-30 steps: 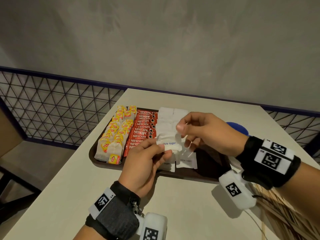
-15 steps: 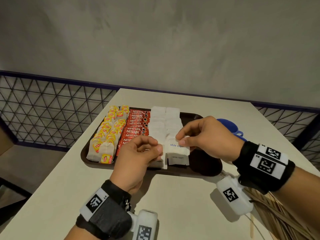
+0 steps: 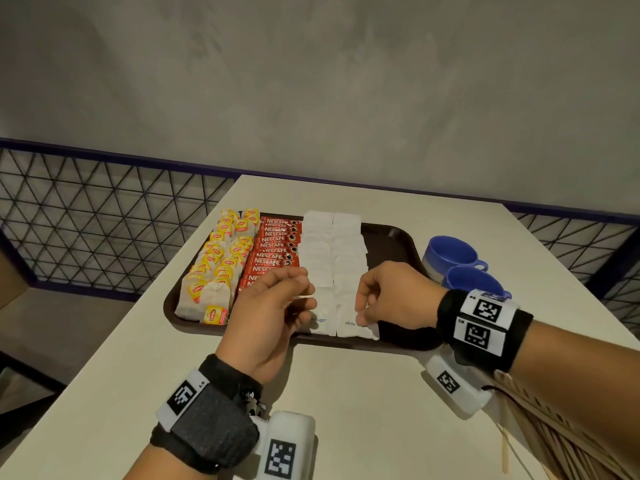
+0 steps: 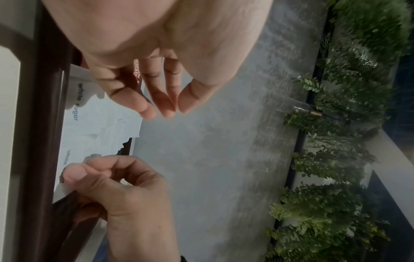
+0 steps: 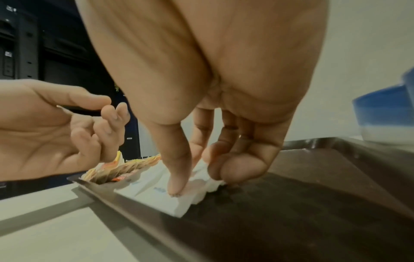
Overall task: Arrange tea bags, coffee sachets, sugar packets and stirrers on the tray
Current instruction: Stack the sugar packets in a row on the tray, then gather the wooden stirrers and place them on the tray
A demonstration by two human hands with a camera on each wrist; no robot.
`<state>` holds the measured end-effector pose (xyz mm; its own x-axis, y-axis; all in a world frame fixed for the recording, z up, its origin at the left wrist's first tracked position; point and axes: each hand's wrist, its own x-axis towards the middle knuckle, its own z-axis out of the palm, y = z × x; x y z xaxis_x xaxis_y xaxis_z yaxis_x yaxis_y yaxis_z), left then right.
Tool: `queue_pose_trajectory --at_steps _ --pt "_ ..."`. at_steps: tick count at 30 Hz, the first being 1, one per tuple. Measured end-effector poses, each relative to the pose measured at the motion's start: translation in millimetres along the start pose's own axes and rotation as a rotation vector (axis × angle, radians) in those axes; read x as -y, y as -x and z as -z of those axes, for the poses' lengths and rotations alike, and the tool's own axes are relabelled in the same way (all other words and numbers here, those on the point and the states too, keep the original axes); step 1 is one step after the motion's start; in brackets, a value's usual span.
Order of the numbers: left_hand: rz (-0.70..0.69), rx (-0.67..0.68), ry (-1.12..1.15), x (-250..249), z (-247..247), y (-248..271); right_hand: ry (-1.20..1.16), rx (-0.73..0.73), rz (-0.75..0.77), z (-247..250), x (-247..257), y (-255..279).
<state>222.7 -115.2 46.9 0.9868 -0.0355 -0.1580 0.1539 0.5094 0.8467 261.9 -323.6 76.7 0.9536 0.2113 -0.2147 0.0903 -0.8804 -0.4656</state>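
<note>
so the brown tray (image 3: 391, 233) is sorted in columns, tea bags (image 3: 221, 261) far left, red coffee sachets (image 3: 275, 251) next, then two rows of white sugar packets (image 3: 330, 251), probably so each kind stays easy to grab. The right hand (image 3: 391, 299) pinches the nearest sugar packet (image 3: 349, 323) with thumb and curled fingers, pressing it flat at the front of the right row. The left hand (image 3: 273, 313) hovers beside it, fingers loosely curled, holding nothing. Wooden stirrers (image 3: 568, 441) sit off the tray, so they're not done yet
</note>
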Motion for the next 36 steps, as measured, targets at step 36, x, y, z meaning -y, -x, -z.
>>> queue_pose_trajectory --at_steps 36 --pt "-0.610 1.326 -2.250 99 -240 35 0.379 0.035 -0.416 40 -167 240"
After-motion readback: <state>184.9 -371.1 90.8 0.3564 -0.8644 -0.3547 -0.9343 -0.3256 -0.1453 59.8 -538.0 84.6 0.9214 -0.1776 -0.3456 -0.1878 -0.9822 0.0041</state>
